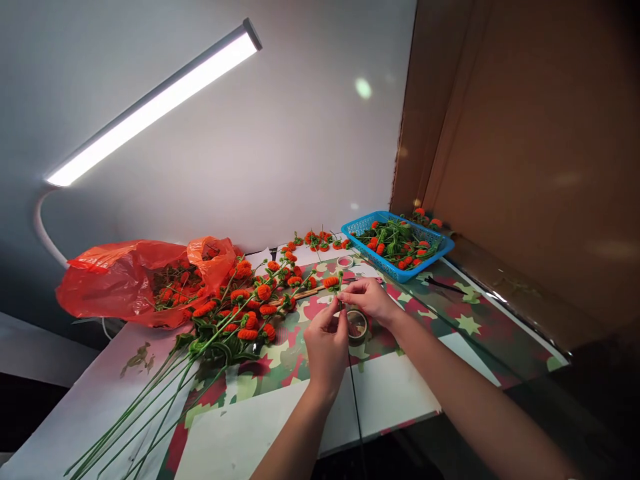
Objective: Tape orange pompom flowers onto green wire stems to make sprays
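Observation:
Over the table's middle, my left hand (326, 337) is closed, thumb and finger pinching the thin stem of a small orange craft flower (331, 283). The dark stem (356, 407) hangs down from the fingers past the table's front edge. Just above, my right hand (369, 298) pinches the same stem below the flower head and a green bud. Whether tape lies between those fingertips is too small to tell. A roll of tape (357, 341) sits right behind the hands, partly covered by them.
Long-stemmed orange flowers (247, 320) lie piled at left, beside a red plastic bag (107, 283) holding more. A blue basket (400, 275) of flowers stands at back right. A white tape roll (345, 261) lies behind my hands. A lit lamp (160, 107) hangs above.

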`<action>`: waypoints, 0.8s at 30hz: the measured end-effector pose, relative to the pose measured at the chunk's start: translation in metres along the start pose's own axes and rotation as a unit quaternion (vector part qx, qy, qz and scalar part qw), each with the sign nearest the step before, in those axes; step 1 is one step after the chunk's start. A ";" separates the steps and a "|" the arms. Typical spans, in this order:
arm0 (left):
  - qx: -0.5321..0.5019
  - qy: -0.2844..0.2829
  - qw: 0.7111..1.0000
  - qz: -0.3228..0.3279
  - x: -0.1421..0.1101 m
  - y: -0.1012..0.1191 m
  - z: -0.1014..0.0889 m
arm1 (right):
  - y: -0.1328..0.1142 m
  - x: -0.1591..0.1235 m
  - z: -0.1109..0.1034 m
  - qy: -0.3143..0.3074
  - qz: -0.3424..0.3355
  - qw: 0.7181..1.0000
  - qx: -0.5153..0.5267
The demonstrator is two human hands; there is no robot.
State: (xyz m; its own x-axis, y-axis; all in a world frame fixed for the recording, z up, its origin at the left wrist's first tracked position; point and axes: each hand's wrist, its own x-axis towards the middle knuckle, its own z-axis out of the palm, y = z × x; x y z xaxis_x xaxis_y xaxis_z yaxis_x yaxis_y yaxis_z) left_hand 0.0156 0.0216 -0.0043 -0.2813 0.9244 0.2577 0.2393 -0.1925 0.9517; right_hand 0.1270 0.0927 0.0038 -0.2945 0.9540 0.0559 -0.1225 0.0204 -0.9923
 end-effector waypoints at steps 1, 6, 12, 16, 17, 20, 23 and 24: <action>0.007 0.001 1.000 0.015 0.000 0.000 0.000 | -0.001 0.000 0.000 0.000 -0.003 1.000 -0.005; 0.022 -0.002 0.998 0.055 0.001 0.000 -0.002 | -0.002 -0.002 0.000 -0.011 -0.028 0.998 -0.047; -0.033 0.018 0.999 0.007 0.000 0.001 -0.002 | -0.003 -0.001 0.002 0.009 -0.042 0.997 -0.065; -0.145 0.009 0.982 -0.124 0.002 0.000 -0.001 | -0.006 -0.002 0.005 0.012 -0.027 0.999 -0.032; -0.179 0.007 0.971 -0.157 0.003 -0.001 -0.001 | -0.007 -0.002 0.006 0.009 -0.020 0.999 -0.026; -0.271 0.008 0.934 -0.233 0.007 -0.001 -0.001 | -0.009 -0.004 0.007 0.003 -0.003 1.000 -0.013; -0.341 -0.006 0.896 -0.284 0.012 0.000 -0.003 | -0.011 -0.005 0.008 -0.001 -0.004 1.000 -0.014; -0.360 -0.014 0.884 -0.299 0.013 0.000 -0.003 | -0.011 -0.005 0.008 -0.002 -0.005 1.000 -0.016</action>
State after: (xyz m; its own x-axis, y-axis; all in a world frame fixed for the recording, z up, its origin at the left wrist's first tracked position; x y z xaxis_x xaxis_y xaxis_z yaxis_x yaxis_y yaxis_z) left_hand 0.0094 0.0327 -0.0004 -0.1324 0.9371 -0.3229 -0.6001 0.1836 0.7786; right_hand 0.1223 0.0857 0.0151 -0.2970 0.9526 0.0653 -0.0939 0.0390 -0.9948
